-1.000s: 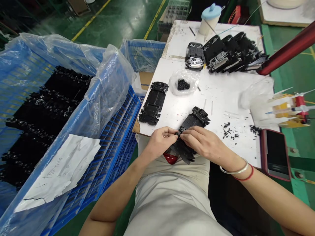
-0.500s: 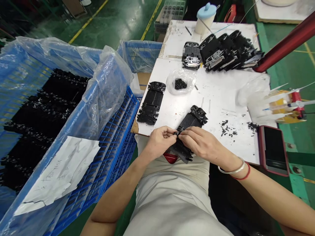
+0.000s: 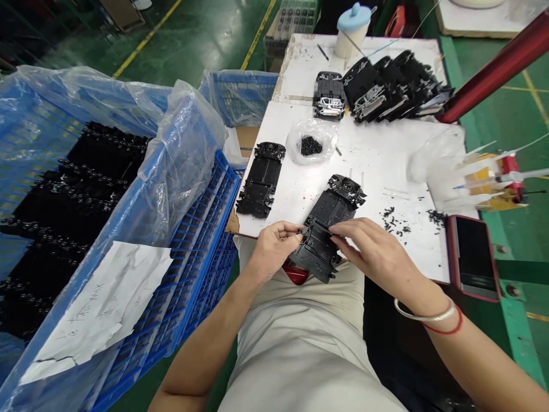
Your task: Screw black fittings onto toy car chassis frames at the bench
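Note:
A black model-car chassis (image 3: 329, 214) lies slanted at the table's front edge, its near end jutting out over my lap. My left hand (image 3: 277, 249) is closed in a pinch at the chassis's left edge, by a wheel area; a small dark bit shows at the fingertips. On the opposite edge, my right hand (image 3: 371, 249) has its thumb and fingertips closed against the chassis side. Left of it, a second black chassis (image 3: 261, 180) rests flat on the table. A clear plastic bag (image 3: 328, 137) behind them holds many small black parts.
More chassis (image 3: 388, 88) lean in a row at the back. A blue-lidded cup (image 3: 352, 34), glue syringes (image 3: 484, 180) and a red-cased phone (image 3: 474, 257) line the table's far and right sides. Black scraps (image 3: 394, 223) lie scattered. A blue crate (image 3: 206, 229) full of black parts stands left.
My right hand has moved right, from the middle of the chassis to its right edge, uncovering its middle. The chassis has turned to lie flatter to view. My left hand stays at the left edge.

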Demonstrator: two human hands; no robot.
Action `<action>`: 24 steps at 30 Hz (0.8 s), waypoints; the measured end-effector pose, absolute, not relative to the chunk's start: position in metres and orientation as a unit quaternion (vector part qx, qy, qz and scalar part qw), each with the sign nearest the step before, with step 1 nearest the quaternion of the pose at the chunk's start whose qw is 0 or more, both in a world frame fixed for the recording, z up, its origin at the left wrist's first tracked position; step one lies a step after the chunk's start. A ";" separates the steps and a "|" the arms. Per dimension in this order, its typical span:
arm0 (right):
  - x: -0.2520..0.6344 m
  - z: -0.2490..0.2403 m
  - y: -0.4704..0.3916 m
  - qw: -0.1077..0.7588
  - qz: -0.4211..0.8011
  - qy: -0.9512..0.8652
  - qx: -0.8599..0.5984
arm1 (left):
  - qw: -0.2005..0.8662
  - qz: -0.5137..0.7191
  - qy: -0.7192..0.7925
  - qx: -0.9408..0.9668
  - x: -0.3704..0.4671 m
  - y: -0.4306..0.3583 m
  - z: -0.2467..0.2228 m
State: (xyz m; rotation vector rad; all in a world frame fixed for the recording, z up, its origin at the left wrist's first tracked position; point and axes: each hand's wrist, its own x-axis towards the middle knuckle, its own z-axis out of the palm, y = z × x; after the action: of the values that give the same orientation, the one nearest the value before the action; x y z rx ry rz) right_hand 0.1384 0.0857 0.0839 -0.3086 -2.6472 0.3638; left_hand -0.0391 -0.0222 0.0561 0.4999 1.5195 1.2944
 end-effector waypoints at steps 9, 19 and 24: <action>0.181 0.071 0.075 0.289 0.222 -0.847 -0.387 | 0.515 0.549 0.618 0.228 -0.034 -0.029 0.052; 0.182 0.058 0.071 0.301 0.459 -0.684 -0.481 | 0.523 0.561 0.600 0.229 -0.027 -0.033 0.052; 0.182 0.063 0.070 0.338 0.491 -0.643 -0.481 | 0.522 0.560 0.595 0.245 -0.026 -0.036 0.050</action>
State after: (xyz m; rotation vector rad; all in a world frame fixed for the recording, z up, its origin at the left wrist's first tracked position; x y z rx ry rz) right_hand 0.1822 0.0699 0.0634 -1.2536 -1.6736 1.2789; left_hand -0.0261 -0.0364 0.0505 0.5874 1.4256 1.3405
